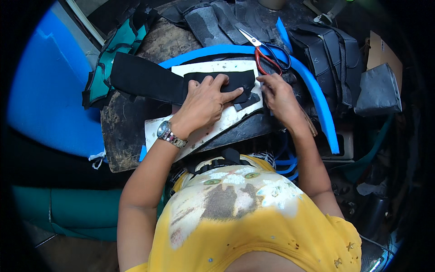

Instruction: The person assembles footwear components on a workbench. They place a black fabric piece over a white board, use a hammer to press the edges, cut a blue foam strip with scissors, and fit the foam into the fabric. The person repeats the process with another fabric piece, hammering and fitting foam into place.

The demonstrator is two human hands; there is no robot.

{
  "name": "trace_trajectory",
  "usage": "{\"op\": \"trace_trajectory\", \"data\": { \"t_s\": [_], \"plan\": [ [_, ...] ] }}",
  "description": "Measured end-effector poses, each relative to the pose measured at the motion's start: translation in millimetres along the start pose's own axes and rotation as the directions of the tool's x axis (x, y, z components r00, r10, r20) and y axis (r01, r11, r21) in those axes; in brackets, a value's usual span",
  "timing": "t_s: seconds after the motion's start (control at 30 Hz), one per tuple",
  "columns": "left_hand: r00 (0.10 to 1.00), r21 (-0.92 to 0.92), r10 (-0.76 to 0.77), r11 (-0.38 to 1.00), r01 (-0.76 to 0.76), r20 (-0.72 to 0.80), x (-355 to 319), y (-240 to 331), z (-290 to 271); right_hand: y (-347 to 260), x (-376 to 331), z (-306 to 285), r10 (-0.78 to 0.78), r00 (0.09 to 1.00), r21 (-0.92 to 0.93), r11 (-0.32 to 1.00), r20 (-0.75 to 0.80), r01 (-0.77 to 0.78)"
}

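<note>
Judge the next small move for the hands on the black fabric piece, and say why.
Probably the right hand should smooth the flat black fabric piece at its right edge. The left hand already presses it flat on the white cutting board, while the right fingers sit at that edge, beside a small dark grey scrap. The red-handled scissors lie untouched behind.

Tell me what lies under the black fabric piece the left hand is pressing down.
Under the black fabric piece lies a white cutting board, stained, resting on a dark worn worktop. The left hand and the fabric hide the board's middle, so anything there cannot be seen.
</note>
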State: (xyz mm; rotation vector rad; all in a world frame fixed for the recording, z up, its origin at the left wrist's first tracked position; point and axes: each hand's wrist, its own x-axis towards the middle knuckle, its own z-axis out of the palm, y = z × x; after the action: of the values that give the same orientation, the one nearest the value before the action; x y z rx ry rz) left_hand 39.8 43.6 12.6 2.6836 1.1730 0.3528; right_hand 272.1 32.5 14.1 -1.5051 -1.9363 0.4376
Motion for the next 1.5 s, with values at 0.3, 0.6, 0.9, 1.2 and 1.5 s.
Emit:
{"op": "trace_trajectory", "data": {
  "t_s": [0.3, 0.6, 0.9, 1.2, 1.5],
  "plan": [
    [0.999, 0.136, 0.03, 0.99, -0.024, -0.044, -3.5, 1.0, 7.9, -12.7, 6.1, 29.5, -0.036, 0.999, 0.009, 0.999, 0.01, 0.035],
    [0.996, 0.085, -0.086, 0.993, 0.084, 0.018, -1.5, 9.3, 3.2, -18.7, -17.4, -1.5, -0.002, 0.995, -0.037, 0.999, 0.104, 0.006],
    [0.999, -0.183, 0.015, 0.983, -0.009, 0.031, -2.5, -10.0, -6.6, 29.9, -51.6, -19.9, 0.354, 0.933, -0.602, 0.734, -0.056, -0.315],
    [0.988, -0.252, 0.154, 0.956, -0.152, -0.012, -12.1, -24.5, -19.7, -18.2, -49.6, -24.2, -0.018, 0.997, 0.043, 0.999, 0.07, 0.015],
    [0.988, -0.266, 0.13, 0.953, -0.147, -0.082, -26.7, -22.3, -16.5, -44.8, -26.1, -4.8, -0.029, 0.961, -0.037, 0.999, 0.277, 0.04]
  ]
}}
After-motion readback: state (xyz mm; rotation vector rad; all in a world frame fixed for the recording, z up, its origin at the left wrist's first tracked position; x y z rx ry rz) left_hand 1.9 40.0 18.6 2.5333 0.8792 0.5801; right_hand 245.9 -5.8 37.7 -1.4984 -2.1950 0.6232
